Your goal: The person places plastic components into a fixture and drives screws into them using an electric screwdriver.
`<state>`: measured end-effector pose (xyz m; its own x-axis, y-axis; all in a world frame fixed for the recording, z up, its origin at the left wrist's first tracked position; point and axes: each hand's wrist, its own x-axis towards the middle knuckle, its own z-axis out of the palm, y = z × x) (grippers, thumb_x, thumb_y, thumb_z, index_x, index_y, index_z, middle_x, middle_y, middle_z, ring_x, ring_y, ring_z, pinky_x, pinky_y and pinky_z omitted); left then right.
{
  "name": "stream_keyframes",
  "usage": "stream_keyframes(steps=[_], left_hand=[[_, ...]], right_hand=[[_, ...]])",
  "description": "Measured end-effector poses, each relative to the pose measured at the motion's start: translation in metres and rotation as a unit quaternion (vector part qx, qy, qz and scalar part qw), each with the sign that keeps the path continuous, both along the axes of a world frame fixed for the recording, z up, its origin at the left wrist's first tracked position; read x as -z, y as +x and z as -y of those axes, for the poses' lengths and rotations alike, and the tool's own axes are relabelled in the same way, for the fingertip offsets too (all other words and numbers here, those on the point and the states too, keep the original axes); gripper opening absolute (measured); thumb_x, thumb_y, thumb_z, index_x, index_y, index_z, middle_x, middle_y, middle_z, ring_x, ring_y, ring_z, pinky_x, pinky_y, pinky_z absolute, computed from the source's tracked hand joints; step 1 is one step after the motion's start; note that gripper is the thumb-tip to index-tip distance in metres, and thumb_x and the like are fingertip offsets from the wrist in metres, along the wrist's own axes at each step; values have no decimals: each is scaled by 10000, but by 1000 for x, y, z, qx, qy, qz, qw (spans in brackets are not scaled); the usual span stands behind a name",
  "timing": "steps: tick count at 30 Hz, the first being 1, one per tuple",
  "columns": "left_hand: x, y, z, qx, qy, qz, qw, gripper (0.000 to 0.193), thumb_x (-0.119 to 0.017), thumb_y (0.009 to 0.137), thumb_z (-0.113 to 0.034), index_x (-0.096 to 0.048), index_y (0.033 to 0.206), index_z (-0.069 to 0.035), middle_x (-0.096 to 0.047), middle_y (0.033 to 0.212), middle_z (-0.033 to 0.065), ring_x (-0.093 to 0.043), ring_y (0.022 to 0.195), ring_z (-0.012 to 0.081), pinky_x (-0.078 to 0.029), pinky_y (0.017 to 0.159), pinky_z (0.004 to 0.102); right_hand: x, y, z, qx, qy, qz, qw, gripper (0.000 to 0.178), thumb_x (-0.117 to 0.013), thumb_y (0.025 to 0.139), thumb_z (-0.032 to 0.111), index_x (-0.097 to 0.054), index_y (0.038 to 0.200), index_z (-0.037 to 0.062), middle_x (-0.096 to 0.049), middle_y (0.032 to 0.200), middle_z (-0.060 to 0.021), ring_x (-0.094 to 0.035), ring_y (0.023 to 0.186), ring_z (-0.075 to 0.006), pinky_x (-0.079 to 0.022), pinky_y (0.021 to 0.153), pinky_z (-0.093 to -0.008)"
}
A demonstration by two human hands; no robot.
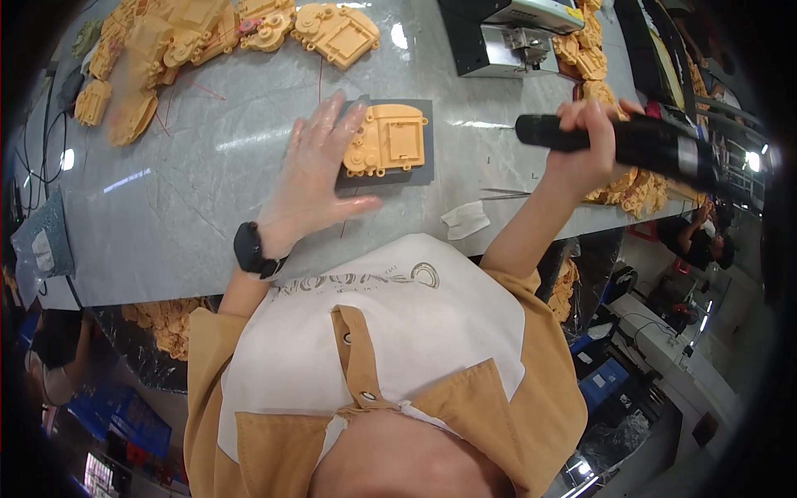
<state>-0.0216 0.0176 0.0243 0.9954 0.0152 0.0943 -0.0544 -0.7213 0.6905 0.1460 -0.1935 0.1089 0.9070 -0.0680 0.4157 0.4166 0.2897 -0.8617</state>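
My left hand, in a thin clear glove, is open with the fingers spread. Its fingertips reach the left edge of an orange plastic housing, or hover just over it; I cannot tell which. The housing lies on a dark grey pad, its square recess facing up. To the right, my right hand is wrapped round a black electric screwdriver, held sideways above the table. Its far right end is blurred. Below the screwdriver lie tweezers and a crumpled white scrap.
Several more orange housings are piled along the table's far left, and others line the right edge. A black and silver machine stands at the back. Thin red wires lie on the grey table. Bags of orange parts sit below.
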Motion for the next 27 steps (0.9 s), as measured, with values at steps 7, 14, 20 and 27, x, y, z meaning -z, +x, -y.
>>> stream_keyframes(steps=[7, 14, 20, 27], left_hand=[[21, 28, 18, 25, -42, 54, 997, 834, -742, 680, -273, -282, 1366, -157, -323, 1384, 132, -304, 1289, 309, -186, 1049, 543], [35, 25, 27, -15, -25, 105, 994, 765, -726, 697, -368, -332, 1335, -218, -503, 1224, 4, -366, 1245, 220, -180, 1043, 548], [37, 22, 27, -32, -21, 95, 995, 786, -779, 633, -322, -394, 1306, -190, -484, 1281, -24, -418, 1208, 223, -179, 1055, 539], [41, 24, 28, -34, -28, 118, 992, 815, -756, 647, -390, -351, 1337, -237, -532, 1131, 4, -402, 1191, 199, -141, 1048, 553]], right_hand=[[-7, -71, -36, -93, -60, 23, 994, 420, -487, 747, -35, -383, 1150, 26, -435, 597, -58, -427, 455, -164, -418, 529, -354], [-3, -75, -45, -68, -111, 7, 991, 404, -525, 727, -70, -397, 1100, 19, -465, 587, -63, -424, 431, -155, -418, 508, -338], [12, -73, -47, -59, -109, -6, 992, 396, -633, 695, -97, -418, 1005, 22, -564, 594, -65, -501, 469, -97, -424, 489, -206], [18, -70, -48, -71, -136, 16, 988, 365, -646, 701, -92, -410, 949, 35, -573, 609, -70, -502, 477, -91, -426, 488, -202]])
